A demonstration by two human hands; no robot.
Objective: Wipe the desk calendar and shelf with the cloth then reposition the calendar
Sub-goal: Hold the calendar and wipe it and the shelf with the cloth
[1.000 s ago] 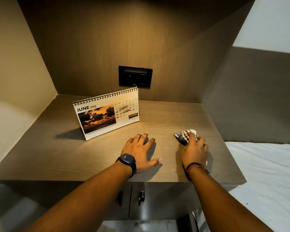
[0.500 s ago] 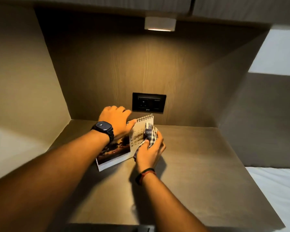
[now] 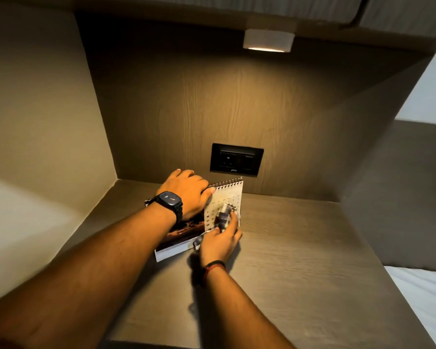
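Observation:
A spiral-bound desk calendar [image 3: 227, 197] with a sunset photo stands on the wooden shelf [image 3: 300, 260], just below the back wall. My left hand [image 3: 186, 191], with a dark watch on its wrist, grips the calendar's top edge from behind. My right hand [image 3: 220, 241] holds a crumpled checked cloth [image 3: 223, 216] and presses it against the date grid on the calendar's right half. The cloth looks blurred. My left forearm hides much of the photo side.
A black wall socket [image 3: 237, 159] sits on the back panel just above the calendar. A small lamp [image 3: 268, 41] glows under the overhead cabinet. Side panels close the niche left and right. A white bed [image 3: 425, 298] lies at the lower right.
Both hands left the front of the shelf and reached the calendar. The left hand took its top edge; the right hand brought the cloth onto the page and slid it slightly down.

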